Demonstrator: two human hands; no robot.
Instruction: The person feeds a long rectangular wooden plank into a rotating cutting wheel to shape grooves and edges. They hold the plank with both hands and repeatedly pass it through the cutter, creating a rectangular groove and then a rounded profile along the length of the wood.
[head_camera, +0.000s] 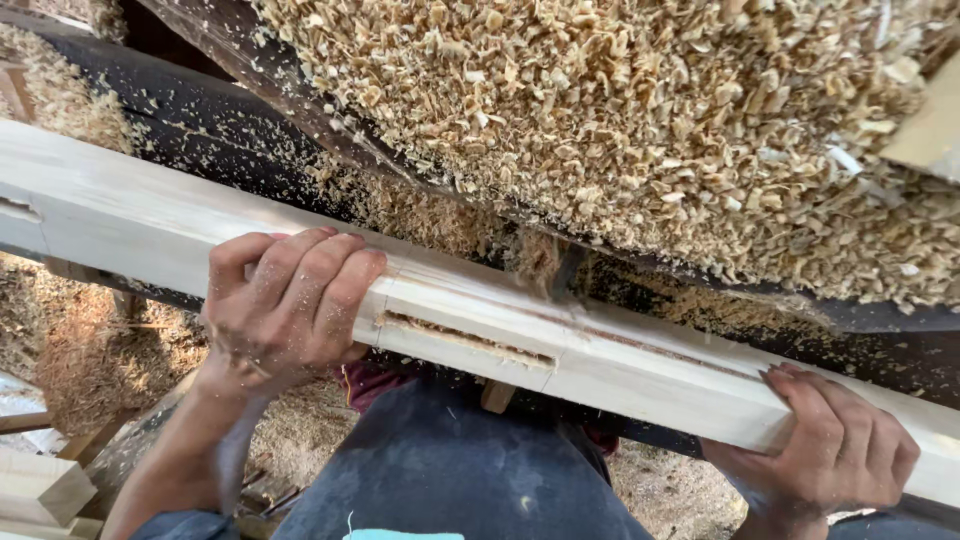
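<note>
A long pale wooden beam (130, 215) runs from the left edge down to the lower right. My left hand (285, 300) grips it from above, fingers curled over its top face. My right hand (835, 450) holds the beam's lower right part, fingers wrapped over its near edge. Between the hands a narrow slot (465, 338) is cut into the beam's near face. Just behind the slot a blurred spinning cutter (550, 265) throws out wood chips against the beam's far side.
A thick heap of wood shavings (640, 110) covers the dark machine table (200, 120) behind the beam. More shavings lie on the ground at the left (70, 350). Pale wood offcuts (40, 490) sit at the lower left. My dark trousers (450, 470) fill the bottom centre.
</note>
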